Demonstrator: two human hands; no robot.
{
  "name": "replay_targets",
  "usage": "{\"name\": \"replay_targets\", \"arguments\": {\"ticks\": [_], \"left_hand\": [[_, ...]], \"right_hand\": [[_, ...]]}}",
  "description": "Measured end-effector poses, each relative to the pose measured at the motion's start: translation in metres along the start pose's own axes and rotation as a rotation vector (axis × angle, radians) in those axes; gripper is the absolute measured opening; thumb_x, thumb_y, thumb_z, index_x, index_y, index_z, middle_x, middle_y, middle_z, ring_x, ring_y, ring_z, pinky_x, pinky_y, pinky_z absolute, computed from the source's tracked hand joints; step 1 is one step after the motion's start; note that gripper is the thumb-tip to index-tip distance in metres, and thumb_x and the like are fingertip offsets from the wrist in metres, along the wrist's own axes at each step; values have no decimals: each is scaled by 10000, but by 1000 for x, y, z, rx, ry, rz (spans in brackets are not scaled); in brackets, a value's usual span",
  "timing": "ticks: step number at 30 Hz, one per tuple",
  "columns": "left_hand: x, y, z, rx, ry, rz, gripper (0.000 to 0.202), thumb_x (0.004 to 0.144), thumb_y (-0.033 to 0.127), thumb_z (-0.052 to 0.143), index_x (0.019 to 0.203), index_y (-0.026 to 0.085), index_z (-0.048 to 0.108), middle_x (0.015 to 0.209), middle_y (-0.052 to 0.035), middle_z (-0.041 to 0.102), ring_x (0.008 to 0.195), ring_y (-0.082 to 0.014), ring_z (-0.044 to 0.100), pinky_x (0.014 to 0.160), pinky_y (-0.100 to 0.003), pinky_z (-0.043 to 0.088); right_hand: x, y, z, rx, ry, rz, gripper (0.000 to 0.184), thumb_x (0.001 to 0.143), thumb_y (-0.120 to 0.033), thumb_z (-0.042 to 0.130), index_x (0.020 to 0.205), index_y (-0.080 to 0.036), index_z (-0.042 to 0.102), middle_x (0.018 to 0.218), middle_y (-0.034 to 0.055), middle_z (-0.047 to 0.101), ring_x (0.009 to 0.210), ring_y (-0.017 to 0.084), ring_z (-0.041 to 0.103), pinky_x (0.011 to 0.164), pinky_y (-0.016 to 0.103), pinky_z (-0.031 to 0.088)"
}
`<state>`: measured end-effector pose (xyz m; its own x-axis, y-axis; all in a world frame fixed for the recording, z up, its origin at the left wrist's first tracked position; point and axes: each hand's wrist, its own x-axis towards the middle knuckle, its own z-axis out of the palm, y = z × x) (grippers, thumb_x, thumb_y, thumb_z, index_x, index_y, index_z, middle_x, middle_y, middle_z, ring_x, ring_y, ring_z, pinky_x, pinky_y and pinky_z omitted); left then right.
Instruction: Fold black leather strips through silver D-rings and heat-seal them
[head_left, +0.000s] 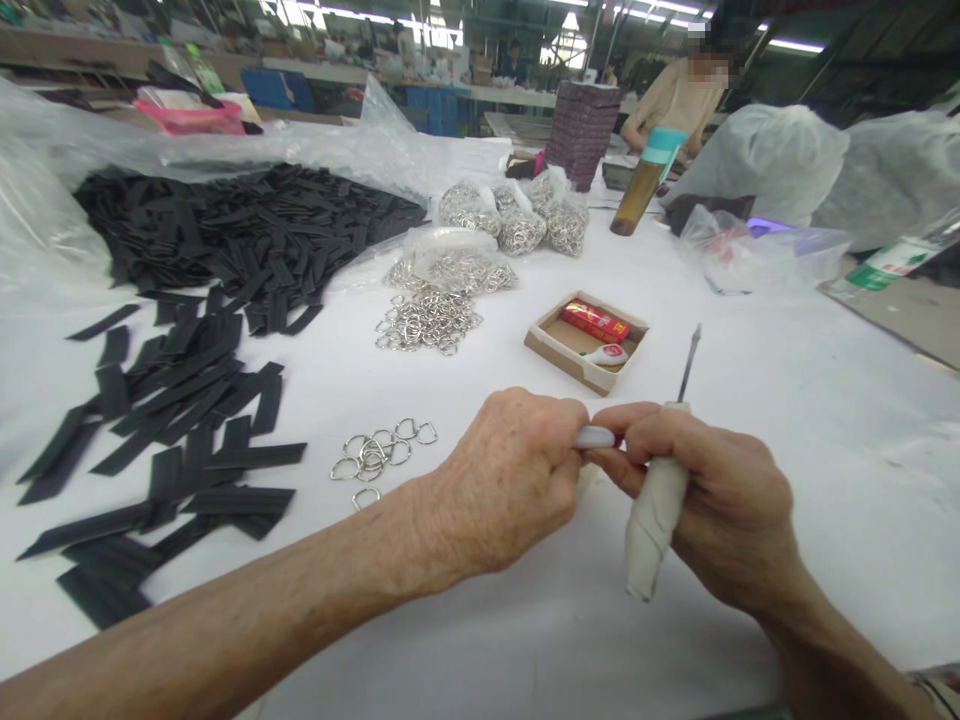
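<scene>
Nearer than the box (pixel 561 360), with the left hand (pixel 517 480) gripping the white piece (pixel 592 437) and the right hand (pixel 720 490) pinching its end, angle the clasped awl (pixel 654 530) clear of fingers.

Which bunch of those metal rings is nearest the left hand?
The small, scattered cluster beside the left hand; the bigger loose heap and the bagged rings lie farther back.

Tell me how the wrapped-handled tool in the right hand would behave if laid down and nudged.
The wrapped-handled tool might roll somewhat, as its handle looks rounded. Its creased wrapping probably resists slipping. Most weight likely sits in the handle, which is far thicker than the thin shaft.
</scene>
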<state>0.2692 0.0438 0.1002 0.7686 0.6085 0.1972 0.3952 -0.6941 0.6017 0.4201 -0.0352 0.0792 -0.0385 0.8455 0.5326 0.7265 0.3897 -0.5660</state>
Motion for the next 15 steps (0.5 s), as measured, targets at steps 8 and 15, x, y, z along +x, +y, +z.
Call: {"name": "replay_targets", "arguments": {"ticks": [8,15], "left_hand": [[-2,-1,0,8,2,8,153,715,92,454,589,168,497,508,13,514,488,-117,451,499,-239,319],[-4,-2,-5,-7,-44,-47,166,769,132,470,629,168,550,545,14,539,519,-121,464,515,-241,325]], "right_hand": [[0,-1,-1,5,-22,15,210,801,-100,587,728,-240,448,870,-3,673,653,141,599,583,241,458],[3,-2,0,15,-43,30,195,832,-163,596,737,-231,440,845,-5,672,680,135,607,593,228,447]]}}
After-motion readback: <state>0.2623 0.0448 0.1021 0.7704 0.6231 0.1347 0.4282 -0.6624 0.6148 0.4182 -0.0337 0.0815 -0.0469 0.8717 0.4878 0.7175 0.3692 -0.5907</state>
